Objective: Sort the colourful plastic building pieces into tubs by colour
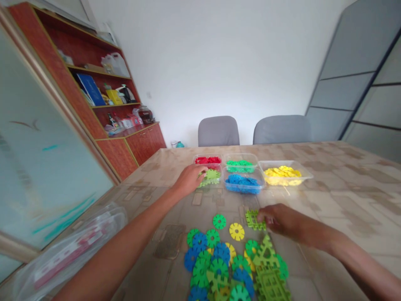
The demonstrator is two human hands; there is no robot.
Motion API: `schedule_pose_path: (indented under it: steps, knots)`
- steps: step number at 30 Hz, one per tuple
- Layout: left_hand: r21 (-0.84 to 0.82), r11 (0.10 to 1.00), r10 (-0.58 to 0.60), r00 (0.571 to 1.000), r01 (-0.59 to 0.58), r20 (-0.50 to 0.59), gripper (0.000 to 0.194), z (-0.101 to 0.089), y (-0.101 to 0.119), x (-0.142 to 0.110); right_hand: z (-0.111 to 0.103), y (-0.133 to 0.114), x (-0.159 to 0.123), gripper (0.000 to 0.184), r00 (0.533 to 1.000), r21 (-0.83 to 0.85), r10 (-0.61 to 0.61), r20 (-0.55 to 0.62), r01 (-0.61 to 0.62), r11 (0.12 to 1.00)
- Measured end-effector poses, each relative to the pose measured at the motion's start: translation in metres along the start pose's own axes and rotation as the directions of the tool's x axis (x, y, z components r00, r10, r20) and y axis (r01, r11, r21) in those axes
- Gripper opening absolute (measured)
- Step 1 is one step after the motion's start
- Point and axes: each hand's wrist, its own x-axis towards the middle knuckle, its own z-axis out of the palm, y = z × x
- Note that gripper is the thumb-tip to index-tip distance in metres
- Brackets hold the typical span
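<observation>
My left hand (pixel 189 180) reaches over the tub of light green building pieces (pixel 211 177). Its thumb and fingers are bent around the edge of a light green piece, though the fingertips are partly hidden. My right hand (pixel 277 217) pinches a square light green lattice piece (pixel 254 220) just above the table. Below the hands lies a loose heap of green, blue and yellow notched discs (pixel 216 263). Light green triangle (pixel 267 253) and square pieces (pixel 271 284) lie at the heap's right side. A single yellow disc (pixel 237 231) and a green disc (pixel 219 221) lie beyond it.
Clear tubs hold red pieces (pixel 207 160), green discs (pixel 239 165), blue discs (pixel 242 182) and yellow discs (pixel 282 172). A plastic bag with a red-and-white item (pixel 73 251) lies at the table's left edge. Two grey chairs (pixel 218 130) stand behind the table, a wooden shelf unit (pixel 130 146) at left.
</observation>
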Motion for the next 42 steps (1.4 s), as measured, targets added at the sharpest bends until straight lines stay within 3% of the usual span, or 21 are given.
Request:
schedule_pose_path:
  steps: [6,14,19,23,26,30,33,37,39,42]
  knots:
    - [-0.124,0.986,0.118,0.99,-0.107,0.082,0.022,0.007,0.037,-0.049,0.009,-0.008,0.006,0.031,0.998,-0.151,0.042,-0.04,-0.048,0.987]
    - [-0.303,0.953,0.076,0.983,-0.022,0.168,0.021,0.019,0.067,-0.101,0.018,-0.015,0.017,0.033,0.992,-0.222,0.051,-0.112,-0.075,0.972]
    - [-0.358,0.92,0.266,0.924,-0.158,0.275,0.021,0.025,0.116,-0.107,0.018,-0.011,0.019,0.021,0.993,-0.193,-0.002,-0.119,-0.021,0.981]
    - [-0.281,0.928,0.332,0.889,-0.247,0.315,0.058,0.046,0.148,-0.101,0.018,-0.01,0.019,0.03,0.988,-0.156,-0.042,-0.146,0.019,0.988]
    - [-0.203,0.938,0.335,0.887,-0.281,0.317,0.067,0.064,0.159,-0.097,0.01,-0.007,0.019,0.017,0.982,-0.114,-0.063,-0.178,0.043,0.992]
    - [-0.163,0.924,0.382,0.858,-0.346,0.344,0.052,0.075,0.159,-0.097,-0.009,-0.001,0.013,0.023,0.978,-0.028,-0.071,-0.194,0.067,0.997]
    - [-0.122,0.903,0.429,0.842,-0.412,0.328,0.04,0.075,0.155,-0.101,-0.022,-0.002,0.004,0.023,0.987,0.071,-0.079,-0.136,0.09,0.993]
    - [-0.074,0.871,0.485,0.824,-0.486,0.292,0.027,0.076,0.152,-0.107,-0.027,-0.016,-0.007,0.019,0.988,0.305,-0.059,0.144,0.012,0.952]
    - [-0.052,0.856,0.508,0.82,-0.514,0.265,0.014,0.075,0.153,-0.11,-0.024,-0.021,-0.009,0.016,0.971,0.294,-0.032,0.237,-0.041,0.955]
    - [-0.011,0.853,0.509,0.829,-0.521,0.233,0.008,0.074,0.152,-0.112,-0.019,-0.022,-0.007,0.018,0.967,0.226,0.016,0.253,-0.075,0.971]
